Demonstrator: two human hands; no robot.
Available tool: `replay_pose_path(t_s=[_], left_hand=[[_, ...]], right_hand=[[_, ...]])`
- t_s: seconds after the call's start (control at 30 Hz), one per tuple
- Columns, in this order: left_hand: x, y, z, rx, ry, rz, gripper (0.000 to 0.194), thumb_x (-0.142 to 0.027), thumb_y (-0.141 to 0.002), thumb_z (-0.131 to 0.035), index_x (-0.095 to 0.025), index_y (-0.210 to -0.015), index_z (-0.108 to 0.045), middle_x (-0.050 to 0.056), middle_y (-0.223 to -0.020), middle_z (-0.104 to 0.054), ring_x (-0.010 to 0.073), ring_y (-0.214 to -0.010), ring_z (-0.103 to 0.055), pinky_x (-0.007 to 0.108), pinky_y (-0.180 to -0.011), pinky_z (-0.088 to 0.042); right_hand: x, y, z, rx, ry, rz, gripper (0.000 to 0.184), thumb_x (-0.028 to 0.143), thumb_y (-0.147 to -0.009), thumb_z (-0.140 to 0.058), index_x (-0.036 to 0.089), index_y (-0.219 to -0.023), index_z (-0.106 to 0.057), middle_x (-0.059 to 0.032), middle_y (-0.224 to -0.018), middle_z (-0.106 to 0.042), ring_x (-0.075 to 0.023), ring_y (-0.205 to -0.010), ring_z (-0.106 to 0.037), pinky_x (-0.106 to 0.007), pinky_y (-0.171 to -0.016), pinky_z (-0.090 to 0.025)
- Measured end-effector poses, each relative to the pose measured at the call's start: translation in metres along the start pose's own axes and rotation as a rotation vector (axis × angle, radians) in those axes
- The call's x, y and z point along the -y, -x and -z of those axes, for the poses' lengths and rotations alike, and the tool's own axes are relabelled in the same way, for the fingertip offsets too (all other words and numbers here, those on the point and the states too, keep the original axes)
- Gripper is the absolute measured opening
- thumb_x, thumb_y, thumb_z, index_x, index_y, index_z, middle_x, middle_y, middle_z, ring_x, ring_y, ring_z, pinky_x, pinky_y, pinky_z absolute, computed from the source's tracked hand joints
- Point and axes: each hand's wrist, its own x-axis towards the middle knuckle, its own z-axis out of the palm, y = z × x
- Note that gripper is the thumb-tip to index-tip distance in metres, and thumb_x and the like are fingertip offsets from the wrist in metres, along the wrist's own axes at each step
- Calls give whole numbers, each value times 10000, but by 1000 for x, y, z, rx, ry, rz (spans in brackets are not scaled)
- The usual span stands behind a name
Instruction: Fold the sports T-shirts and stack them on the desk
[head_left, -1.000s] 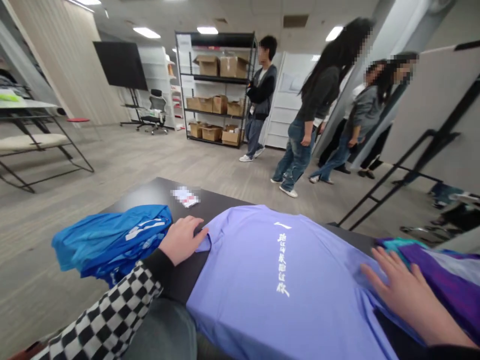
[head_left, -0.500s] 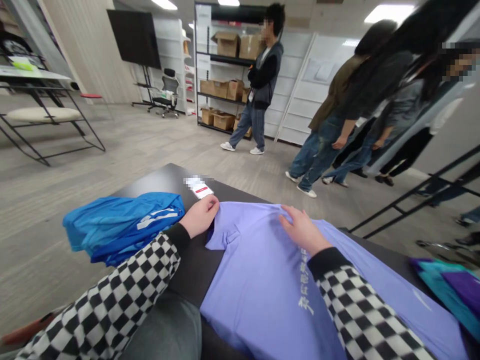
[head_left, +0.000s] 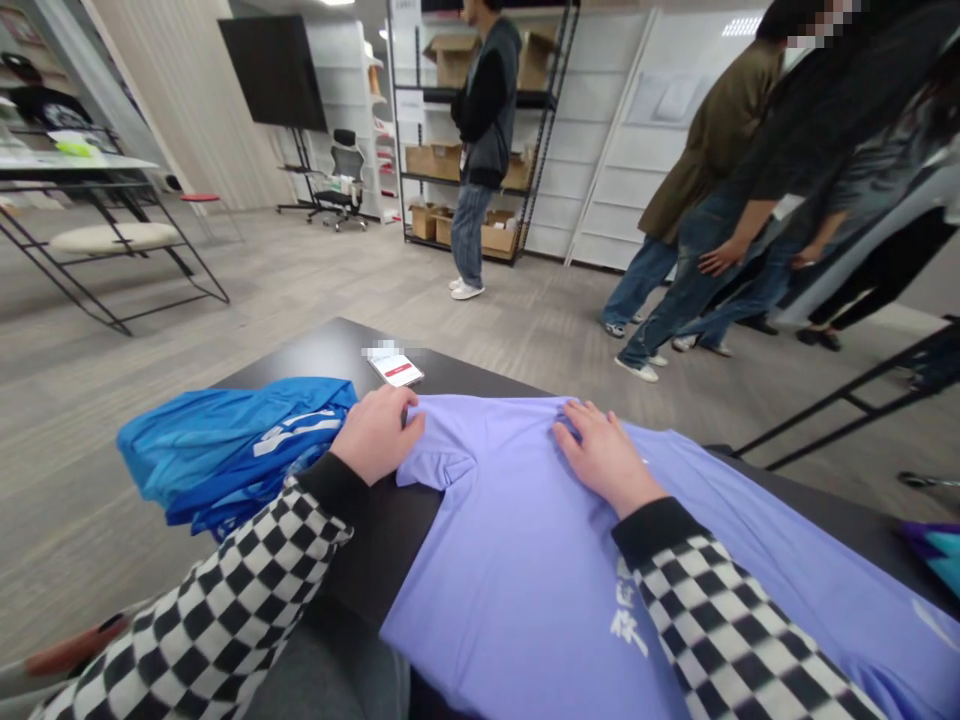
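Note:
A lavender T-shirt [head_left: 517,540] with white printed characters lies spread over the dark table [head_left: 307,350], its short sleeve toward the left. My left hand [head_left: 375,432] is closed at the end of that sleeve, thumb and fingers on the fabric edge. My right hand [head_left: 609,455] rests open on the shirt near its far edge, fingers extended and slightly apart. Small creases gather in the sleeve beside my left hand. Left of that hand lies a bunched blue garment [head_left: 225,440] with white markings. A phone [head_left: 397,370] with a lit screen lies just beyond my left hand.
Purple and teal fabric [head_left: 934,550] shows at the right edge. A black metal frame [head_left: 840,400] stands beyond the table on the right. One person [head_left: 484,140] stands by the shelves with boxes [head_left: 435,160], and several people stand at the right.
My left hand has shifted slightly left with the sleeve end. The right hand's fingers lie flatter on the shirt. The person near the shelves has moved left.

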Motion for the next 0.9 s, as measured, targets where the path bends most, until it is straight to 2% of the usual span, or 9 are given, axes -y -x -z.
replay_pose_path(t_s=[0.1,0.17,0.23,0.3,0.43,0.53,0.63,0.8,0.9], left_hand=[[-5,14,3,105,-144,34,498,-619,-979,-659,-213,-1261,-717,168,-1320,-717,412,-1274,-654,544,-1117,-506],[-6,16,5,145,-145,25,537,-647,-959,-682,-221,-1284,-719,167,-1353,-700,424,-1299,-633,557,-1110,-493],[-5,14,6,155,-94,7,382,-548,-963,-692,-241,-1186,-734,137,-1299,-718,397,-1259,-646,524,-1061,-500],[-6,10,6,140,17,5,194,-428,-973,-662,-250,-1037,-705,94,-1136,-747,335,-1112,-686,459,-957,-515],[-12,7,1,74,562,102,171,-431,-995,-620,-268,-1013,-573,-26,-758,-658,205,-683,-631,324,-646,-464],[-19,7,0,80,1038,248,309,-458,-923,-725,-272,-1075,-530,-57,-717,-652,183,-595,-633,282,-556,-467],[-23,7,6,94,1275,394,460,-327,-792,-840,-258,-1140,-546,-34,-804,-719,182,-634,-696,272,-574,-528],[-15,4,12,87,1324,466,777,-105,-624,-804,-250,-1354,-578,41,-1091,-757,194,-800,-758,309,-694,-603],[-6,0,8,-92,1016,359,709,-129,-652,-718,-232,-1347,-622,71,-1214,-719,168,-773,-708,320,-689,-589]], right_hand=[[3,1,2,31,16,-16,583,434,-1134,-456,127,-1604,-612,-193,-1726,-523,-392,-1644,-440,-663,-1344,-335],[4,2,3,40,21,-24,596,432,-1134,-455,113,-1617,-597,-193,-1740,-506,-384,-1647,-435,-645,-1343,-347],[3,2,4,44,27,-26,599,431,-1138,-445,108,-1621,-592,-189,-1743,-503,-377,-1648,-434,-631,-1348,-346],[3,1,3,46,30,-28,595,432,-1140,-442,117,-1622,-593,-185,-1745,-500,-376,-1650,-432,-627,-1348,-348],[2,1,2,38,20,-24,588,439,-1141,-453,129,-1619,-599,-185,-1743,-504,-385,-1652,-425,-639,-1344,-349],[0,1,1,36,12,-26,574,433,-1143,-462,148,-1622,-597,-179,-1746,-503,-384,-1653,-423,-646,-1346,-339],[-2,1,-1,35,7,-25,569,438,-1146,-466,167,-1629,-592,-169,-1751,-500,-377,-1654,-422,-633,-1350,-336],[-3,1,-3,34,10,-24,573,450,-1150,-452,174,-1634,-585,-157,-1758,-493,-368,-1662,-409,-614,-1354,-339],[-2,1,-3,38,10,-24,575,449,-1150,-448,172,-1635,-583,-157,-1758,-492,-373,-1662,-408,-617,-1353,-339]])
